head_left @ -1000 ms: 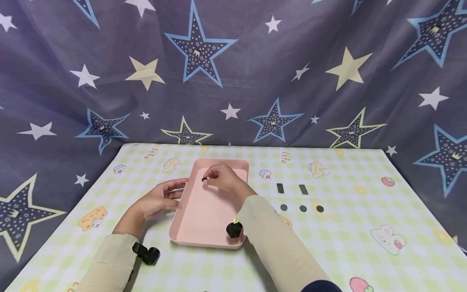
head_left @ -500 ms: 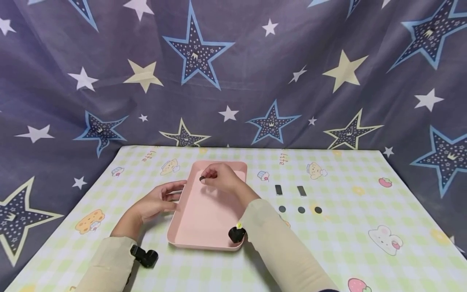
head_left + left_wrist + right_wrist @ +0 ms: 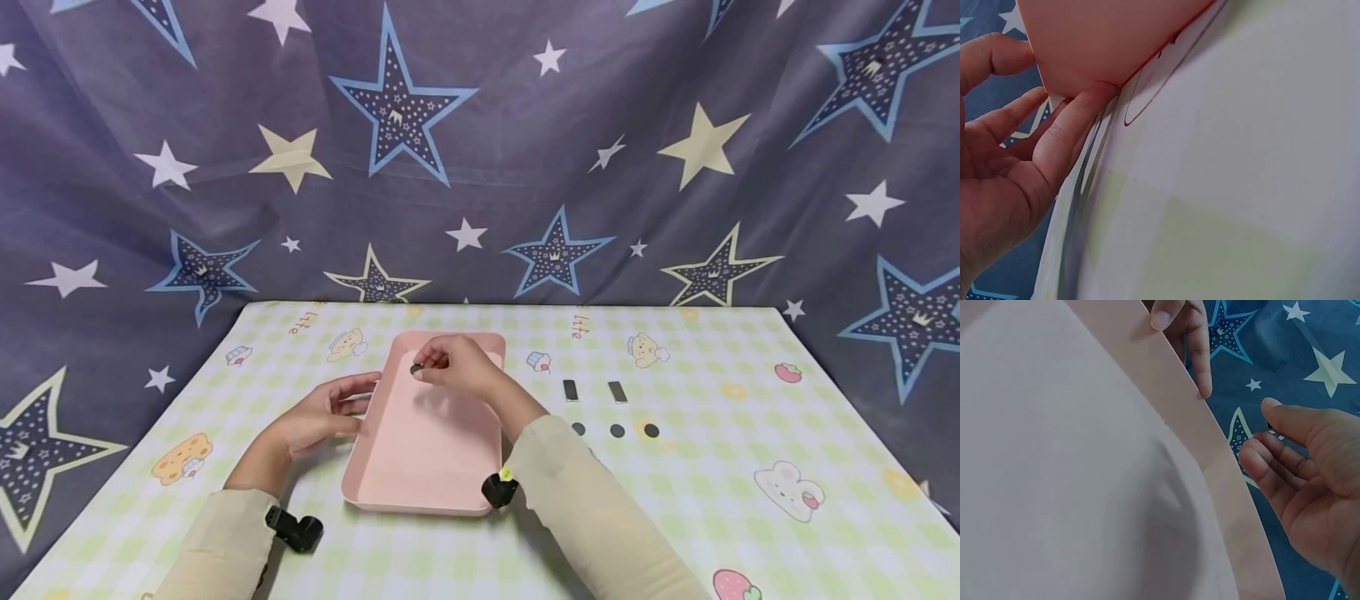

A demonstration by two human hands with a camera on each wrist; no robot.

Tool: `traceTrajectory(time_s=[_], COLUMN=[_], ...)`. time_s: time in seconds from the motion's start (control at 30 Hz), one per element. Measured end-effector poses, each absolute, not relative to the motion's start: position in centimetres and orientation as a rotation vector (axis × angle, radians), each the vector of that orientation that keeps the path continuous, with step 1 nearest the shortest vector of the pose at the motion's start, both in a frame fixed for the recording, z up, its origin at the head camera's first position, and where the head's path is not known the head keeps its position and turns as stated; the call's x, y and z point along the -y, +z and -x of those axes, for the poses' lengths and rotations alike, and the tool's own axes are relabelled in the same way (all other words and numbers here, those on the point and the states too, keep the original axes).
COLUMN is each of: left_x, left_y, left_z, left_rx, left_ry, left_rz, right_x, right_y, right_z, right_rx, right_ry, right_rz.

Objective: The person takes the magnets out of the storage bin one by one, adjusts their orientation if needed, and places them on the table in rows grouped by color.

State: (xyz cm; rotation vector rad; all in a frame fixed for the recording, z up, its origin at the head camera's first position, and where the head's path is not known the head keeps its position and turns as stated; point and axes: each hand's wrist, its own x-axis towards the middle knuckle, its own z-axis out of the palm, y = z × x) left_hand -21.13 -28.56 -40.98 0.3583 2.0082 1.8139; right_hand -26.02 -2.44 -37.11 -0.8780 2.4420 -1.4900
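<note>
My right hand is over the far part of a pink rectangular tray, thumb and fingertips pinching a small black disc. In the right wrist view the right hand shows its thumb meeting the fingertips, with only a sliver of something dark between them. At the tray's left side rests my left hand, its fingers lightly bent and spread along the rim. In the left wrist view the left hand touches the tray's outer wall with its thumb and fingertips.
Right of the tray, two dark rectangular pieces lie in a row on the checked tablecloth. Nearer than them is a row of three black discs. Behind the table hangs a dark star-patterned curtain.
The head view has shifted slightly. My right forearm has swung a little outward to the right, while the pinched disc stays over the tray's far left part. The left hand holds its place.
</note>
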Motion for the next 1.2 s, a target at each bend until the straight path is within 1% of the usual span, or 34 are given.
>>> traceTrajectory(time_s=[0.43,0.9,1.2], left_x=[28.5,28.5,28.6], left_y=[-40.9,-40.9,-41.1], left_z=[21.0,21.1,21.1], left_rx=[-2.015,-2.001,-2.002], left_ry=[1.817,1.831,1.836], left_rz=[-0.365,-0.378,-0.391], right_x=[1.1,-1.2,-2.4], right_y=[-36.7,-36.3,-36.3], right_z=[25.3,24.4,24.0], right_rx=[-2.496,-2.514,-2.538], right_ry=[-1.488,-1.587,-1.568], right_rz=[0.941,1.012,0.968])
